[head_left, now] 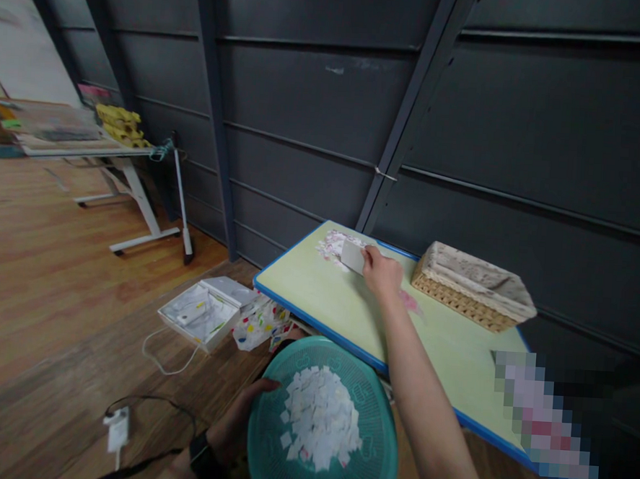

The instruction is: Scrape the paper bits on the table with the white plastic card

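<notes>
My right hand (381, 273) reaches out over the pale green table (321, 297) and is closed on a flat white card (353, 257). The card's edge stands against a scatter of small paper pieces (333, 244) at the table's far left end. My left hand (241, 415) grips the left rim of a round teal basket (371, 459), held just below the table's near edge. A heap of small white paper squares (320, 416) lies in the basket. A dark watch sits on my left wrist.
A woven basket (472, 285) with a cloth lining stands at the table's back right. An open white box (201, 312) and a plastic bag (257, 326) lie on the wooden floor, with cables and a charger (117, 429). Another table (87, 146) stands far left. A dark panelled wall runs behind.
</notes>
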`<move>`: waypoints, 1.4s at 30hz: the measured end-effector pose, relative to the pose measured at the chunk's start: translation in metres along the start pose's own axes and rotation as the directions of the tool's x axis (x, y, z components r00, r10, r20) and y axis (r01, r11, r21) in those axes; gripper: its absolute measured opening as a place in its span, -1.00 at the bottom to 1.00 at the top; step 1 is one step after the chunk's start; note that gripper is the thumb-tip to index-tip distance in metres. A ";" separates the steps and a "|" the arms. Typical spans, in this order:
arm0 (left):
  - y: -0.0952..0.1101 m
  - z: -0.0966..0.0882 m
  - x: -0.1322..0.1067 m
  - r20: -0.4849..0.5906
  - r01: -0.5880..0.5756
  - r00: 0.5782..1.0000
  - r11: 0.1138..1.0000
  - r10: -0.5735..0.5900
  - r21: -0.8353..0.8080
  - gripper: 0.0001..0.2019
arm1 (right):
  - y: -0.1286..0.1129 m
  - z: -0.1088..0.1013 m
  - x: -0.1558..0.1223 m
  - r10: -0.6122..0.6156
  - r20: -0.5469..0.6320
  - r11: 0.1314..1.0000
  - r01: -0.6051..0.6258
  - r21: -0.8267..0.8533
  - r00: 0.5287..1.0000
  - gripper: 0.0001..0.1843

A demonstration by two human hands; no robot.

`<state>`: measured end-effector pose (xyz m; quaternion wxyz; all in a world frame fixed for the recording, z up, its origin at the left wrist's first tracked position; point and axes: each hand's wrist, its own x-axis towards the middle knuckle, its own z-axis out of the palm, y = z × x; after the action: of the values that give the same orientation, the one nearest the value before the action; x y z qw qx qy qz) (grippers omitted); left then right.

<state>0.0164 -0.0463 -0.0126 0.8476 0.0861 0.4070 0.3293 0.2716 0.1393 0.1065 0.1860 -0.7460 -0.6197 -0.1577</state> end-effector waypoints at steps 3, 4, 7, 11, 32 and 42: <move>0.001 0.001 0.001 -0.005 0.012 1.000 1.000 -0.012 0.008 -0.70 | -0.001 -0.002 -0.001 -0.011 0.018 1.000 0.011 -0.005 1.000 -0.53; 0.002 0.002 0.001 -0.004 0.007 1.000 1.000 -0.007 0.007 -0.69 | -0.001 -0.003 -0.001 -0.011 0.019 1.000 0.011 -0.009 1.000 -0.53; 0.007 0.004 0.000 0.000 -0.015 1.000 1.000 0.015 -0.001 -0.67 | 0.001 -0.005 0.000 0.014 0.006 1.000 -0.014 -0.020 1.000 -0.54; 0.009 0.003 -0.001 0.000 -0.024 1.000 1.000 0.024 -0.005 -0.66 | 0.002 -0.005 0.000 0.021 -0.003 1.000 -0.021 -0.020 1.000 -0.55; 0.000 -0.004 0.003 -0.039 -0.006 0.999 1.000 0.005 -0.012 -0.65 | 0.011 -0.012 0.005 0.122 -0.029 0.991 -0.120 0.058 0.992 -0.58; 0.010 0.011 -0.003 -0.096 0.009 0.995 1.000 -0.008 0.015 -0.71 | 0.031 -0.024 0.010 0.198 -0.008 0.975 -0.196 0.101 0.980 -0.59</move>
<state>0.0182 -0.0389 0.0005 0.8279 0.0748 0.4499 0.3263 0.3037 0.1318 0.1299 0.2435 -0.7921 -0.5479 -0.1142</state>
